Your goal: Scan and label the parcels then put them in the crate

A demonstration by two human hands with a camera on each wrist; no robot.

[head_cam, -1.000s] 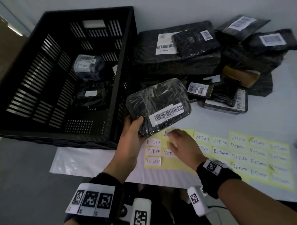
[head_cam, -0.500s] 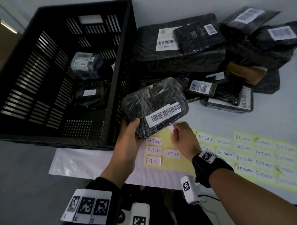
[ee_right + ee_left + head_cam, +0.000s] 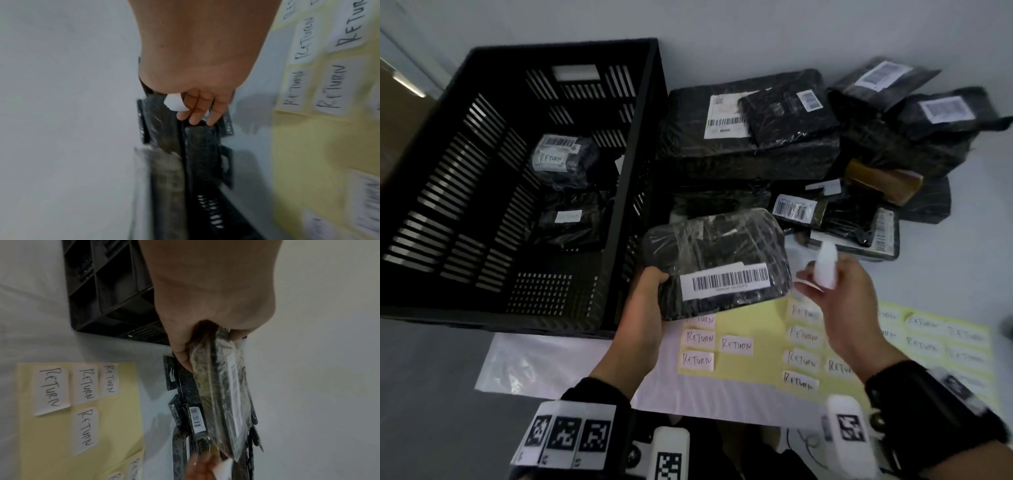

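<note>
My left hand [image 3: 645, 301] grips the near left corner of a black plastic-wrapped parcel [image 3: 717, 250] with a white barcode label [image 3: 726, 279], held above the table beside the crate; the left wrist view shows the same parcel [image 3: 224, 394] edge-on in the left hand [image 3: 205, 308]. My right hand [image 3: 835, 291] hovers just right of the parcel and pinches a curled white sticker [image 3: 825, 265], also seen as a white sticker [image 3: 174, 103] under the right hand's fingers [image 3: 197, 112]. The black slatted crate [image 3: 465, 171] holds two labelled parcels [image 3: 561, 161].
A pile of black parcels [image 3: 756, 130] with barcode labels lies behind and to the right. Yellow backing sheets [image 3: 756, 342] with several white "RETURN" stickers [image 3: 736, 344] lie on the table under my hands. A clear plastic sheet [image 3: 534, 363] lies in front of the crate.
My right hand peeled a sticker off the yellow sheet and lifted it up to the right of the parcel. The left hand kept holding the parcel, which turned slightly.
</note>
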